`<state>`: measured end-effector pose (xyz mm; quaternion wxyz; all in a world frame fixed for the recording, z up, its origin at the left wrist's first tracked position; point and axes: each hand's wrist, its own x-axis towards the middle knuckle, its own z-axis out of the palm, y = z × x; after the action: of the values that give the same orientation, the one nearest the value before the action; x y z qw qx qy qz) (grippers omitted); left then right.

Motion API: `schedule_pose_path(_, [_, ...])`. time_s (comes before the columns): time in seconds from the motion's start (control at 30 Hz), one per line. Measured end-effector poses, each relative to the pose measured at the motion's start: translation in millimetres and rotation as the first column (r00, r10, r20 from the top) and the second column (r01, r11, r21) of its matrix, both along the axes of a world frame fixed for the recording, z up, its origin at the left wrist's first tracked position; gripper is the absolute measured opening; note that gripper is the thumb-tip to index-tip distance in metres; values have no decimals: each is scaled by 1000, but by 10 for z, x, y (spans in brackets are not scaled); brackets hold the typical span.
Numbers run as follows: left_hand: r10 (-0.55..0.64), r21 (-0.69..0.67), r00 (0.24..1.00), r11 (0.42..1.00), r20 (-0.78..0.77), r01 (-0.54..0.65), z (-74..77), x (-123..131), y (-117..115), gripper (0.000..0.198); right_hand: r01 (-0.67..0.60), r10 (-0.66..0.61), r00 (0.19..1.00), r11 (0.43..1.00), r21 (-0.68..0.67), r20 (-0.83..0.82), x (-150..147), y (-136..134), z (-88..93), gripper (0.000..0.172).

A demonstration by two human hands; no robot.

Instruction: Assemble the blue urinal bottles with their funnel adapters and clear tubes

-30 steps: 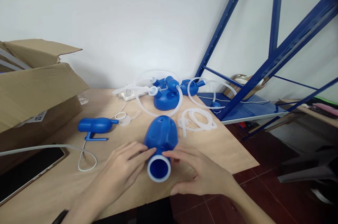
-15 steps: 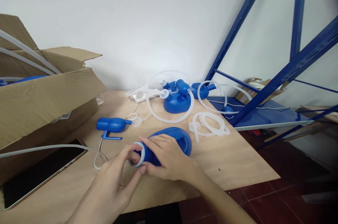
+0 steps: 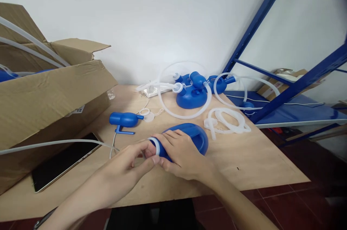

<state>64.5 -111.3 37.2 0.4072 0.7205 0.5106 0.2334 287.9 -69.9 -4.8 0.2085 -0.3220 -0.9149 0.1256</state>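
Holding a blue bottle on its side on the wooden table, near the front edge, facing its mouth left. Wrapping the right hand over the neck, closing around it from above. Hooking the fingers of the left hand into the mouth and bringing the thumb up outside, pinching the white ring at the rim. Judging by the smooth plastic look, expecting a light, fairly stiff, slightly slippery body, hardly fragile; favouring the narrow neck or the moulded handle for taking hold.

Counting two hands, one bottle in hand and one ring on it. Counting farther off, with overlap blocking the view, perhaps three back bottles; also one blue jug at left, one coil of tube at right, one clear disc, one power strip, one phone and one open cardboard box.
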Motion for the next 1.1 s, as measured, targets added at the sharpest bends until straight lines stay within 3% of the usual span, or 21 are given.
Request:
schedule_pose_path(0.2, [20,-92,998,996,64,-14,-34,-32,56,39,8,-5,1000,993,118,-31,-44,5,-117,54])
schedule_pose_path(0.33, [101,-182,991,980,93,-83,-6,-53,81,34,41,-36,999,987,156,-35,-78,-7,-123,54])
schedule_pose_path(0.5, [253,-345,960,917,119,-199,95,-27,98,38,44,-35,998,985,165,-56,-96,-8,-132,56])
schedule_pose_path(0.63, [307,-453,939,867,153,-210,159,38,114,45,34,-27,999,986,165,-41,-89,3,-122,56])
schedule_pose_path(0.97, [241,-298,965,933,107,-200,145,76,106,44,63,-49,997,971,229,-66,-91,17,-209,57])
schedule_pose_path(1.1, [269,-335,958,915,95,-224,158,133,72,40,72,-56,996,969,235,-74,-105,15,-211,60])
